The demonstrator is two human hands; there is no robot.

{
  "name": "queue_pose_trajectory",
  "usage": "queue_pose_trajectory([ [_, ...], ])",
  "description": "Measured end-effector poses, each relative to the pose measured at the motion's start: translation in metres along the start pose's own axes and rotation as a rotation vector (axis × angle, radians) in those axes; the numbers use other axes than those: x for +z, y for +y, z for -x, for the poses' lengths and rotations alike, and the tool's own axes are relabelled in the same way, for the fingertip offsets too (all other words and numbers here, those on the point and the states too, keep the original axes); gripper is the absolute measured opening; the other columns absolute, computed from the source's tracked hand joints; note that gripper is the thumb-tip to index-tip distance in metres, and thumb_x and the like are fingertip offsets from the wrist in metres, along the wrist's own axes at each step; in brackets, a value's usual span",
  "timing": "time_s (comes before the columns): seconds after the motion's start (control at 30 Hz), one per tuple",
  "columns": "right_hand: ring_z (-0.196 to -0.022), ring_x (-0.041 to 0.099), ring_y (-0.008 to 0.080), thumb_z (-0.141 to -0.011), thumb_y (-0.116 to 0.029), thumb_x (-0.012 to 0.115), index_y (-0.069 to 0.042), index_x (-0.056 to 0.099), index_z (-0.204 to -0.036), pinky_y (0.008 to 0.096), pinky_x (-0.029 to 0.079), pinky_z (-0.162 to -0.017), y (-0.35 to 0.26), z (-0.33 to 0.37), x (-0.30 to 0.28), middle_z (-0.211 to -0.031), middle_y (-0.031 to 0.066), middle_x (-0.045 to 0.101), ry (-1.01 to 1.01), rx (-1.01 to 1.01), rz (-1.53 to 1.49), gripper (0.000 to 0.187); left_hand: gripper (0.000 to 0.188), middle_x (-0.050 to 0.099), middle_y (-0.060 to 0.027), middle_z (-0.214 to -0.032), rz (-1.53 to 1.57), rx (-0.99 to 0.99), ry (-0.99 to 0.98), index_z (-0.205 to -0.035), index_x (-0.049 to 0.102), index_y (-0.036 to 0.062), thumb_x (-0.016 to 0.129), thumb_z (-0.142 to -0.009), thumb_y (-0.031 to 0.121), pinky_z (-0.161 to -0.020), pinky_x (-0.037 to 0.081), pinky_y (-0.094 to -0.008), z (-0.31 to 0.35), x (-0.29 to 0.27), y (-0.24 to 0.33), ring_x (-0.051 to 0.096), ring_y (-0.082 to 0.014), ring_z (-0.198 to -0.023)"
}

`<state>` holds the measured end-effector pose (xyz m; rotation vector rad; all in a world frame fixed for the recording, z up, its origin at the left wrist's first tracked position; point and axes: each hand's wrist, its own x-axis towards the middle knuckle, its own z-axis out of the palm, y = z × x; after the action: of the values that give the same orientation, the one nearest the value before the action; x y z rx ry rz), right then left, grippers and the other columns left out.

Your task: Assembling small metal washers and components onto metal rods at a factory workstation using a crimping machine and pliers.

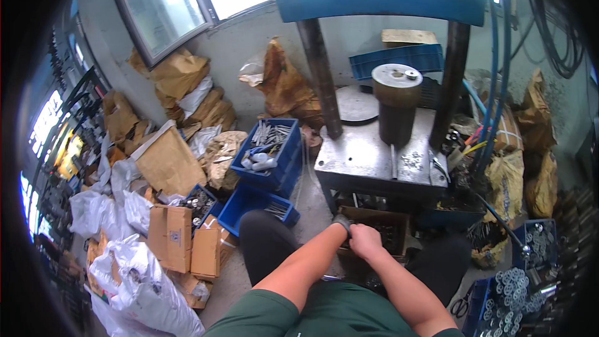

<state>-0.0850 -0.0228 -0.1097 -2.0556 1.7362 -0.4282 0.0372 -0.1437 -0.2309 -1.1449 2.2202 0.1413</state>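
My left hand (341, 221) looks grey, as if gloved, and is at the near left corner of an open cardboard box (382, 218) below the press table. Its fingers are mostly hidden. Against the left wrist, my right hand (365, 240) is bare, with its fingers curled closed; whatever they grip is too small to make out. Dark metal parts, hard to tell apart, lie inside the box. Above it stands the press's steel table (349, 163), carrying a dark cylinder (397, 106) with a bright top and a thin upright rod (394, 161) at the table's front.
Blue bins (284, 165) of metal rods stand to the left, beside flattened cardboard boxes (171, 237) and a white sack (140, 284). On the right, a blue crate (477, 302) holds gear-like discs (513, 287). Blue hoses (496, 97) hang beside the press's right column (453, 68).
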Motion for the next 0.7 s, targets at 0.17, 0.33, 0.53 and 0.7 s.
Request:
queue_pose_trajectory([
  [0.17, -0.096, 0.07, 0.0401, -0.078, -0.01, 0.061, -0.007, 0.071, -0.093, 0.0501, 0.056, -0.084, 0.006, -0.003, -0.011, -0.098, 0.0206, 0.072, -0.087, 0.087, -0.186, 0.018, 0.044, 0.062, -0.0085, -0.14, -0.062, 0.063, 0.026, -0.129, 0.069, 0.0197, 0.049, -0.096, 0.041, -0.097, 0.053, -0.0441, -0.011, 0.002, -0.006, 0.064, -0.0265, -0.123],
  [0.33, -0.093, 0.07, 0.0388, -0.081, -0.018, 0.062, -0.008, 0.075, -0.095, 0.0486, 0.056, -0.084, 0.02, -0.003, -0.003, -0.096, 0.0197, 0.073, 0.031, 0.125, -0.27, 0.021, 0.049, 0.07, -0.0107, -0.127, -0.104, 0.17, 0.209, -0.125, 0.071, 0.0169, 0.046, -0.096, 0.047, -0.093, 0.054, -0.0433, -0.019, 0.027, -0.009, 0.067, -0.0268, -0.116],
  [0.53, -0.089, 0.071, 0.0359, -0.076, -0.021, 0.066, -0.005, 0.076, -0.093, 0.0443, 0.057, -0.081, 0.018, -0.013, 0.003, -0.091, 0.0187, 0.073, 0.068, 0.062, -0.483, 0.024, 0.044, 0.07, -0.0105, -0.12, 0.038, 0.349, 0.285, -0.119, 0.071, 0.0149, 0.049, -0.095, 0.046, -0.088, 0.054, -0.0426, -0.037, 0.016, 0.012, 0.067, -0.0268, -0.11],
  [0.7, -0.09, 0.071, 0.0358, -0.068, -0.012, 0.069, -0.005, 0.075, -0.093, 0.0435, 0.057, -0.079, 0.019, -0.02, 0.001, -0.091, 0.0184, 0.073, 0.042, 0.084, -0.498, 0.026, 0.04, 0.071, -0.0104, -0.112, 0.228, 0.466, 0.323, -0.113, 0.071, 0.013, 0.052, -0.095, 0.044, -0.083, 0.054, -0.042, -0.038, 0.019, -0.017, 0.067, -0.0269, -0.104],
])
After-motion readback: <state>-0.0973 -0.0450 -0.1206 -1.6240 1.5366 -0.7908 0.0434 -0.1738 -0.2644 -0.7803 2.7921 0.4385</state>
